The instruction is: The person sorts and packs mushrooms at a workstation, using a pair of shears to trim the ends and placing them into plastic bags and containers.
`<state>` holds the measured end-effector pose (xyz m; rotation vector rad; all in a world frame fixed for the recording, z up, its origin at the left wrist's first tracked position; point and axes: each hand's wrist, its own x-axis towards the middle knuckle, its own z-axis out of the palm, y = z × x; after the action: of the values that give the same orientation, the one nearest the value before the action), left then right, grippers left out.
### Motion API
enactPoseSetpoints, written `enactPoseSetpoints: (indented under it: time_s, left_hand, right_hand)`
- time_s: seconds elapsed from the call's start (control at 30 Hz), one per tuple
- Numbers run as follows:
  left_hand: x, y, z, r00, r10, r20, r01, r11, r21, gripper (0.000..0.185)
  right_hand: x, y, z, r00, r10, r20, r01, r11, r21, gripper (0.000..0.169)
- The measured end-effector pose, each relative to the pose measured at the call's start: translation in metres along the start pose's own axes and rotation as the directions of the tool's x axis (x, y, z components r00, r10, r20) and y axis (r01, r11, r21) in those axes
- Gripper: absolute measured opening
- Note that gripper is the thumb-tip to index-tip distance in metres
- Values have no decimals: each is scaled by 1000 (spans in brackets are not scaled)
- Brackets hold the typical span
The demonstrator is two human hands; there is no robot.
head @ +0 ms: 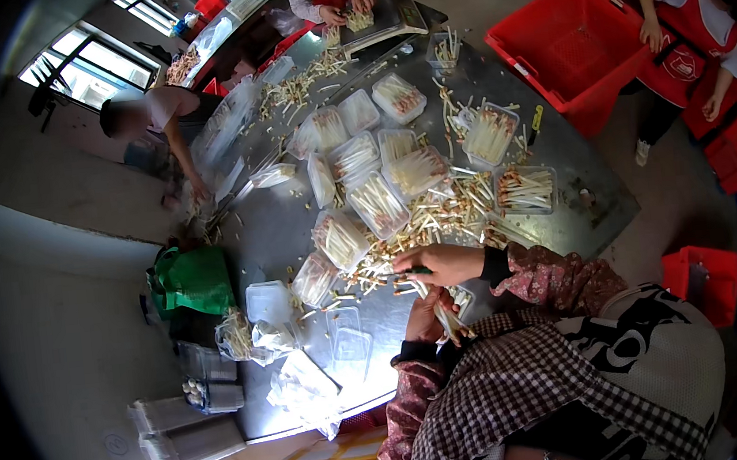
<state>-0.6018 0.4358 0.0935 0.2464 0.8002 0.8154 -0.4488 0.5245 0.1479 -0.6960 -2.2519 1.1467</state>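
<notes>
My left hand (425,318) grips a bunch of slender pale stalks (452,325) with brownish ends, close to my checked apron. Just above it, my right hand (445,264) is closed around a small tool with a dark green handle (419,270); its working end is too small to make out. Beyond both hands spreads a loose heap of similar stalks (437,220). Clear plastic boxes filled with stalks stand around the heap, among them one at the left (341,239) and one at the right (526,189). Part of another box is hidden behind my left hand.
On the metal table (256,237) are clear lids (351,345), plastic bags (300,383) and a yellow-handled knife (536,122). One person works by a scale (388,22); another bends over the left edge. A third stands beside a red crate (577,43). A green bag (194,280) sits left.
</notes>
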Motion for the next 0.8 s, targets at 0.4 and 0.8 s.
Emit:
enactPoseSetpoints:
  time_s: [0.4, 0.8]
  left_hand:
    - [-1, 10, -3, 953, 281, -112, -291, 953, -85, 29]
    - [1, 7, -2, 760, 422, -494, -591, 764, -256, 48]
  right_hand:
    - [-20, -3, 11, 976, -90, -199, 99, 994, 37, 40]
    - [-52, -27, 57, 964, 254, -77, -242, 961, 137, 55]
